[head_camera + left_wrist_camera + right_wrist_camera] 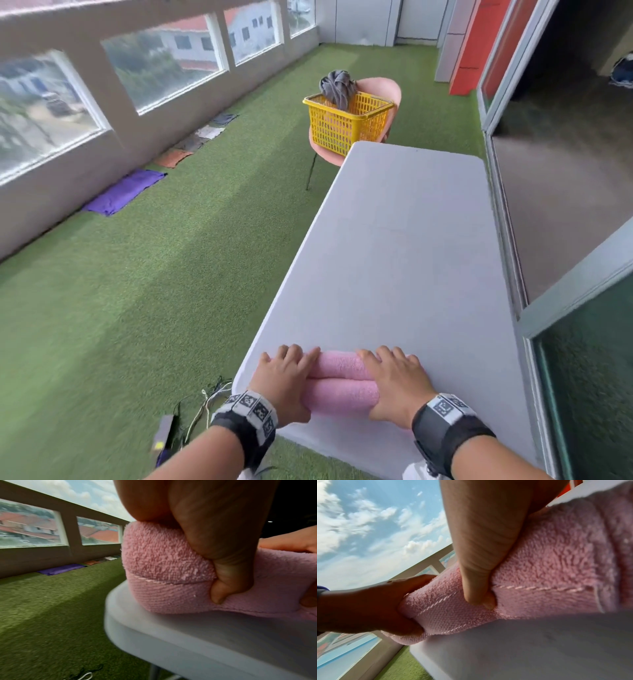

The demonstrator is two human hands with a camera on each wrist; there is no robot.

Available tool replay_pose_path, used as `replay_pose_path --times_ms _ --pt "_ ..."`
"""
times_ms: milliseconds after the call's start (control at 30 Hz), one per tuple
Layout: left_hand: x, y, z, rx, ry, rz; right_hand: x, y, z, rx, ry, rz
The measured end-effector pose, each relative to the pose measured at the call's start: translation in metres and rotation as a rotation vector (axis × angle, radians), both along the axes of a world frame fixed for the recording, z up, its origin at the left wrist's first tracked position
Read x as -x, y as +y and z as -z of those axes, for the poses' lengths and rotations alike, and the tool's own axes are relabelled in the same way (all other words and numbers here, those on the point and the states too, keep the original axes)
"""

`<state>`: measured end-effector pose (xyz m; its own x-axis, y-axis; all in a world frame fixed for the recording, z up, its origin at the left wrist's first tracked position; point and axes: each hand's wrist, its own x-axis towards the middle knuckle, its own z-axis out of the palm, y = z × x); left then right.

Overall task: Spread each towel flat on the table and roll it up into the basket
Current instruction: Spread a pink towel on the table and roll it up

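Both hands, left hand and right hand, are gripping the ends of the pink towel, thumbs tucked under, at the near edge of the tabletop. It is looking fully rolled; carrying it to the yellow basket, already holding a grey towel, is remaining.

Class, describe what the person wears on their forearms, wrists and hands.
The left hand and right hand are bare, with no gloves or sleeves showing. Each wrist carries a black strap topped by a grey band of black-and-white square markers.
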<state>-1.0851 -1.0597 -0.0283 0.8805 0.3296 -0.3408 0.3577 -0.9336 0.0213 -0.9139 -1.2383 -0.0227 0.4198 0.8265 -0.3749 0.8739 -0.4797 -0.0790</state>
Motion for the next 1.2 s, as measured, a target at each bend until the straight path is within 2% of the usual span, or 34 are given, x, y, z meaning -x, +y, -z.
replay_pose_path --times_ms 200,533,767,967,1100,1200 --pt "0.076 0.085 -0.012 -0.038 -0.067 -0.158 0.047 0.112 -0.018 -0.023 -0.023 -0.178" --pt "0.24 0.274 -0.048 -0.103 -0.105 -0.435 0.177 0.357 -0.039 -0.117 0.0 -0.428" --pt "0.31 0.363 -0.062 -0.102 -0.109 -0.555 0.235 0.473 -0.043 -0.167 0.019 -0.552" --pt "0.313 0.431 -0.052 -0.093 -0.084 -0.606 0.238 0.554 -0.028 -0.166 0.035 -0.592" --pt "0.266 0.491 -0.046 -0.087 -0.058 -0.568 0.199 0.604 -0.014 -0.158 0.042 -0.54" --pt "0.21 0.544 -0.047 -0.089 -0.046 -0.506 0.15 0.641 -0.01 -0.166 0.051 -0.464"
